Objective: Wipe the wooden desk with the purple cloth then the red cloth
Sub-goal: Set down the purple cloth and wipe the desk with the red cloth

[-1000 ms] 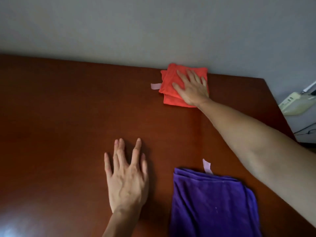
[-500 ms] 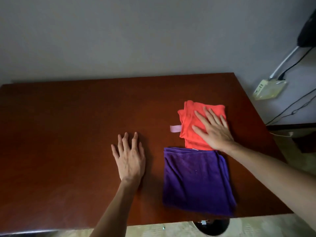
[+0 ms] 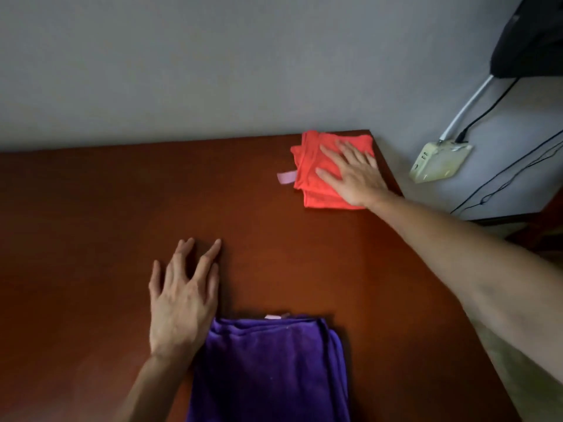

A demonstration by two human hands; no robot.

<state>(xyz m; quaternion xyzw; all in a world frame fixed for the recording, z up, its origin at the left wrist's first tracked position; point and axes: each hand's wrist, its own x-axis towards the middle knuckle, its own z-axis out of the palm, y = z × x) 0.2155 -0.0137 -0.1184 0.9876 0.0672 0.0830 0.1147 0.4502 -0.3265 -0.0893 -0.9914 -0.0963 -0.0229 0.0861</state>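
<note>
The folded red cloth (image 3: 310,169) lies at the far right corner of the wooden desk (image 3: 91,239). My right hand (image 3: 355,175) presses flat on it, fingers spread, arm stretched out. A pale tag sticks out of the cloth's left side. The folded purple cloth (image 3: 268,370) lies at the near edge of the desk, partly cut off by the frame. My left hand (image 3: 182,300) rests flat on the bare wood, touching the purple cloth's left corner, and holds nothing.
A grey wall (image 3: 213,71) runs along the desk's far edge. Beyond the desk's right edge a white power strip (image 3: 438,161) with black cables (image 3: 502,181) lies on a lower surface. A dark object (image 3: 530,41) hangs at the top right.
My right hand has slid the red cloth away from the purple cloth, out to the far right corner of the desk. My left hand has stayed flat on the wood.
</note>
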